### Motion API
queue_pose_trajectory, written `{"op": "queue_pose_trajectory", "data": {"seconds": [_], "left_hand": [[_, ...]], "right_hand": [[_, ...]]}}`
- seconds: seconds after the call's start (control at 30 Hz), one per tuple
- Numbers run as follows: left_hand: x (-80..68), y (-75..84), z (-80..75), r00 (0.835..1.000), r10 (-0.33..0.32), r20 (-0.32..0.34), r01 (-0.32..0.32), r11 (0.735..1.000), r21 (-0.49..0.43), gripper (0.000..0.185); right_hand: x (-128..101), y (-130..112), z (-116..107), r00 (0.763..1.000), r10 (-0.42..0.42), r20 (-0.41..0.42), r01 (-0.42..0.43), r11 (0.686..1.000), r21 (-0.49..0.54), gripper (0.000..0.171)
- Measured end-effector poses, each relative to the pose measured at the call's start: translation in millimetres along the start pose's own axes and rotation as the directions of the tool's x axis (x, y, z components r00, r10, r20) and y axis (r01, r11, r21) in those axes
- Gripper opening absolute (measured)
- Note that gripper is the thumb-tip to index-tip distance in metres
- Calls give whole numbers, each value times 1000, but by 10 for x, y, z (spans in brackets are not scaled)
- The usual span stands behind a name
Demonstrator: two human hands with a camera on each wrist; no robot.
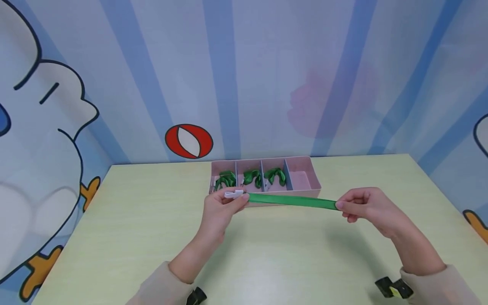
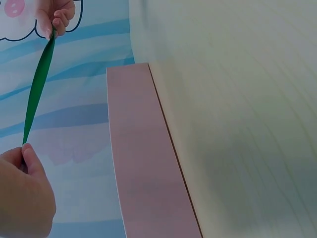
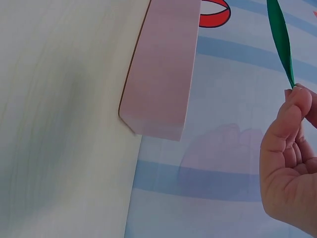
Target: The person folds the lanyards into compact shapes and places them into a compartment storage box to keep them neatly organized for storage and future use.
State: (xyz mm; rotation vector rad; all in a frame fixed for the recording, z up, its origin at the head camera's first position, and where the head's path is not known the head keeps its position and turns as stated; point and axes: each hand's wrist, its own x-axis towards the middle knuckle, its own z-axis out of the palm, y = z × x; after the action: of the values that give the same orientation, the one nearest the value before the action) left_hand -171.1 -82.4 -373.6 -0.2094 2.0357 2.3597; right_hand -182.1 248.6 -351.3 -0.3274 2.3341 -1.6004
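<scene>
The left hand (image 1: 221, 209) pinches one end of a flat green ribbon lanyard (image 1: 291, 200) between thumb and fingertips, right where a small white plastic clip (image 1: 233, 194) is fixed to the strap. The right hand (image 1: 367, 207) pinches the other end in the same way, its remaining fingers curled under. Between them the strap runs nearly straight and level, held in the air above the table and just in front of the pink organizer tray (image 1: 305, 189).

The strap is thin, smooth woven tape, doubled flat. The tray is a long, matte, shallow rectangular box of pale pink, split by upright dividers into four compartments. The three compartments at its left each hold one bunched green lanyard (image 1: 225, 179), so three lie coiled there; a fourth lanyard is the one held. The compartment at the tray's right end shows bare pink floor.

Only the head view looks into the tray and shows the clip. The left wrist view shows the tray's plain outer wall (image 2: 143, 158) and the strap edge-on, narrowing to a sliver at each pinch. The right wrist view shows the tray's corner and the right thumb pressed on the strap's tip (image 3: 291, 82).

The table (image 1: 152, 237) under the tray is pale yellow-green with a faint wood grain. Behind the tray hangs a blue-striped cartoon backdrop (image 1: 267, 76).
</scene>
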Motion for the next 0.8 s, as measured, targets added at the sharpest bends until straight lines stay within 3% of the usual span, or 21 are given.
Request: {"op": "queue_pose_trajectory", "data": {"seconds": [0.2,0.33,0.6,0.8], "left_hand": [[8,-13,-5,1000,-10,-22,10,1000,-12,28],[8,-26,1,999,-11,-41,11,1000,-9,28],[-3,-59,89,999,7,-34,-8,1000,-14,26],[-21,-61,125,999,23,-28,-24,1000,-3,26]], "right_hand": [[26,52,35,999,-13,43,10,997,74,16],[39,87,85,998,21,54,-30,984,174,11],[29,96,195,993,79,91,-109,911,399,18],[24,44,187,984,75,161,-145,860,488,22]]}}
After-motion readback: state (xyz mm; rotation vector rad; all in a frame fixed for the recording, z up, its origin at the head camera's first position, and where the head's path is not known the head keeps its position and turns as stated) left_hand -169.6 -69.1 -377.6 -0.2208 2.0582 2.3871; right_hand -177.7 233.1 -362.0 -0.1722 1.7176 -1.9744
